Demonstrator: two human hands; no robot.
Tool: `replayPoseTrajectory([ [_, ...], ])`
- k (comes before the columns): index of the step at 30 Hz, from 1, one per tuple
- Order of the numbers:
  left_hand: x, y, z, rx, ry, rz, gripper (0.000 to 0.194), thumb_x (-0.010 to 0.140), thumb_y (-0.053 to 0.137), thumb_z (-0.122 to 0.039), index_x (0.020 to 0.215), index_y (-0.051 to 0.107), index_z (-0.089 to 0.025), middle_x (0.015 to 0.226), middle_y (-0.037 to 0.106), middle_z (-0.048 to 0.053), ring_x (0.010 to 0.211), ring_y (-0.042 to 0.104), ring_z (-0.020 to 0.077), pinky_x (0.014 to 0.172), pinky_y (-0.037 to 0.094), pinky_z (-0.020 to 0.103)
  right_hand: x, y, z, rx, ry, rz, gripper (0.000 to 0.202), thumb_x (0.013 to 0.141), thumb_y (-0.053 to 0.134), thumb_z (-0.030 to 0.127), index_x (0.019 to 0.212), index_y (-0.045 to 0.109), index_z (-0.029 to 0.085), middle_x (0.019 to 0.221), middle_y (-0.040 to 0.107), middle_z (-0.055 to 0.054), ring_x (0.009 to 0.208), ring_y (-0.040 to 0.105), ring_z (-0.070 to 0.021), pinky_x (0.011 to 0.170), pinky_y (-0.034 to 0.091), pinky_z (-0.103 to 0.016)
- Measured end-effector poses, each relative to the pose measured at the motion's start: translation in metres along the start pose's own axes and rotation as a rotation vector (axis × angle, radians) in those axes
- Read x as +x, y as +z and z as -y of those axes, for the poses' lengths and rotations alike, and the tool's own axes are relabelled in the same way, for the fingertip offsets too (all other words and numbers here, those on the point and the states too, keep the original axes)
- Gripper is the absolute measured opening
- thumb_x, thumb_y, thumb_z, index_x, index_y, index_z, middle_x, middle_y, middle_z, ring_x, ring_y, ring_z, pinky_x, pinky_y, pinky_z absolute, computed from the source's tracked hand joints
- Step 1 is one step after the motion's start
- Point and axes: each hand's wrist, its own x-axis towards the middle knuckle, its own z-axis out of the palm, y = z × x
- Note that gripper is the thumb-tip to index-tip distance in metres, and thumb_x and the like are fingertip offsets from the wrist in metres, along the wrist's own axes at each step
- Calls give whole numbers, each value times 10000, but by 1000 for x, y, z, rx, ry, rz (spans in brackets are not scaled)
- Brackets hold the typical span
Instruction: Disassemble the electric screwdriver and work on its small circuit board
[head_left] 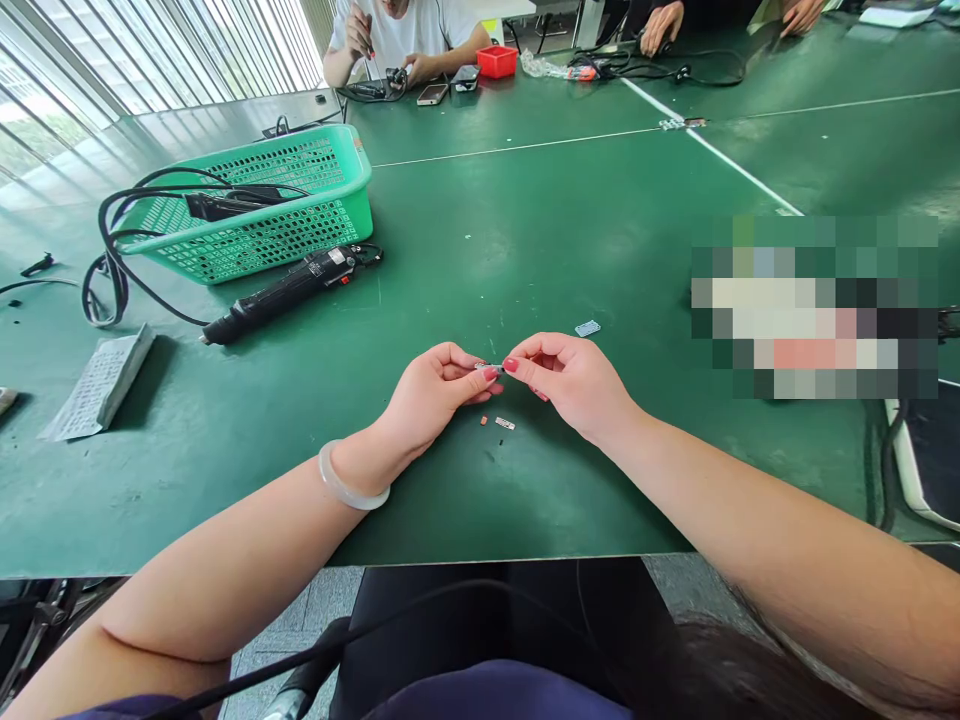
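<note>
My left hand (444, 385) and my right hand (564, 380) meet fingertip to fingertip above the green table. Between them they pinch a small, thin electronic part (491, 368), mostly covered by the thumbs and fingers; its exact kind is too small to make out. Just below the fingers lie a small flat silvery piece (505, 424), a tiny orange-red piece (484, 421) and a dark speck. Beyond my right hand rests a small pale blue rectangular piece (588, 328), touched by neither hand.
A black electric screwdriver (289, 292) lies left of centre, beside a green plastic basket (352, 215) holding cables. A wrapped packet (109, 385) sits far left. Across the table (450, 510), one person handles cables near a red tray (497, 62); another's hand (661, 25) shows at right.
</note>
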Motion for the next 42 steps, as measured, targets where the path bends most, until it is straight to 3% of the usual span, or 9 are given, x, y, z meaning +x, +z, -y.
replayPoseTrajectory([
  [5,0,0,0,54,43,-24,409,613,871,-327,748,530,-146,682,703,-1,689,703,132,682,535,257,-3,-1,1,-180,-97,-61,268,785,697,463,718,673,205,725,644,-9,623,509,-119,594,412,-293],
  [10,1,-2,2,42,67,-2,407,610,871,-327,743,528,-152,723,718,12,693,698,139,689,534,278,-6,-1,1,-346,-211,-115,173,827,676,362,719,685,228,741,631,-12,617,483,-122,571,395,-289],
  [25,5,-5,3,80,125,-35,382,600,861,-275,736,525,-156,769,722,9,710,679,125,768,536,313,-3,-2,-3,-269,-143,-83,149,828,668,323,745,642,202,702,615,6,617,524,-119,610,428,-290],
  [28,8,-9,5,175,131,-96,346,617,842,-257,753,541,-154,784,728,16,717,677,121,757,522,294,-3,-5,-1,-366,-167,36,133,808,699,298,721,673,200,679,608,16,587,487,-105,584,400,-278],
  [33,9,-11,5,308,139,-142,298,640,816,-256,773,568,-157,796,729,27,718,676,135,724,513,292,-12,-1,-2,-548,-396,481,138,798,736,276,921,754,218,855,670,-8,703,560,-115,679,459,-273],
  [36,8,-11,6,314,121,-127,281,646,806,-241,765,565,-162,801,731,30,733,682,145,745,521,309,-16,8,-6,-659,-471,541,138,850,670,220,954,760,210,910,691,-23,817,604,-148,755,475,-299],
  [42,9,-11,7,346,107,-92,250,665,794,-224,754,569,-164,800,735,28,725,681,141,730,517,303,-13,7,-7,-688,-490,510,171,885,592,170,793,732,201,828,693,-6,783,601,-141,748,462,-292],
])
